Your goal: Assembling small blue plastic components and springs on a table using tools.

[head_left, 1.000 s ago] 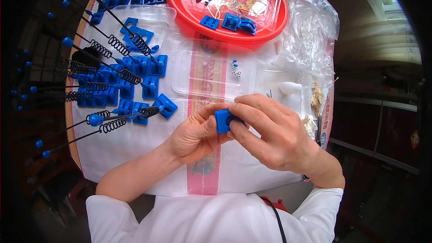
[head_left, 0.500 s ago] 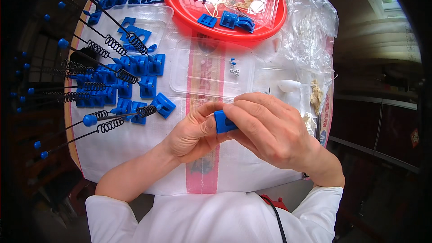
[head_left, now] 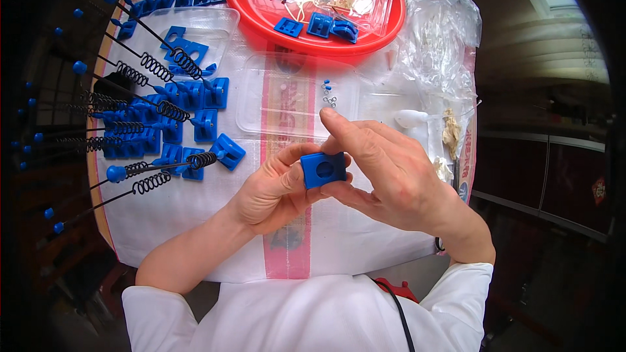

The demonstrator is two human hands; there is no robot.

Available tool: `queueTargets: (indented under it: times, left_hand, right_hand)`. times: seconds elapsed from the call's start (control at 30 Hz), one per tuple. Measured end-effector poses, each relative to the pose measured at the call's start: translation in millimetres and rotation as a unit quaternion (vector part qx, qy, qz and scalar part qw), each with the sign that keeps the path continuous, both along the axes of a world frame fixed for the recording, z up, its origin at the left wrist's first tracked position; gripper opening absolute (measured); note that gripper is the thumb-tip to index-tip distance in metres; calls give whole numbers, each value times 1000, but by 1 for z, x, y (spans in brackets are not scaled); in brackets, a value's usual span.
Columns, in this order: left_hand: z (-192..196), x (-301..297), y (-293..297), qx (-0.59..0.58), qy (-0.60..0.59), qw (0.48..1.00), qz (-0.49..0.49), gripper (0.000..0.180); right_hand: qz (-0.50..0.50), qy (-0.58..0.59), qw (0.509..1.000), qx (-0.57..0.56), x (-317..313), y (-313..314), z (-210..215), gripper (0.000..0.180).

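Across the whole work area: white woven cover (head_left: 215, 228), one, with a pink-edged central band. Far centre: red basin (head_left: 313, 47), one, bearing a clear lid and blue parts. Left: blue spring stands (head_left: 171, 132), many, crowded together, rods jutting past the table's left edge. Far right: crumpled clear bag (head_left: 438, 32), one. Centre, between hands and basin: shallow clear tray (head_left: 248, 107), one. Right hand (head_left: 394, 173): digits spread wide around the block's right end; contact cannot be told. Left hand (head_left: 270, 192): pinching the block by its left end. Blue block (head_left: 312, 178), one, round recess facing up, held above the cover, near centre. Right: white bulb-shaped item (head_left: 411, 118), one. Within the tray's outline: small metal nuts (head_left: 329, 101), several. Changed from half a second ago: right fingers lifted clear of the recess, formerly covering it; left pinch unchanged.
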State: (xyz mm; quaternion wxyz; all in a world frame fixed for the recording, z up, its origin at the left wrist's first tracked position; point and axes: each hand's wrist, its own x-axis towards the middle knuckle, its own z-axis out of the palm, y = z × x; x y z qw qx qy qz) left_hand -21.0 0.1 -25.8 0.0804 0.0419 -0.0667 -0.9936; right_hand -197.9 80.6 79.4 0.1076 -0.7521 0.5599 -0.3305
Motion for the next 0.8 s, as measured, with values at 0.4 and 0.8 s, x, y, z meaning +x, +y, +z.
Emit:
queueTargets:
  times: [0.4,0.8]
  left_hand:
    - [-1,0,0,6,-2,1000,1,40]
    - [3,0,1,-39,-53,998,9,45]
  right_hand:
    - [-61,-35,995,69,-10,11,5,90]
    - [-52,-143,979,138,-13,22,-19,64]
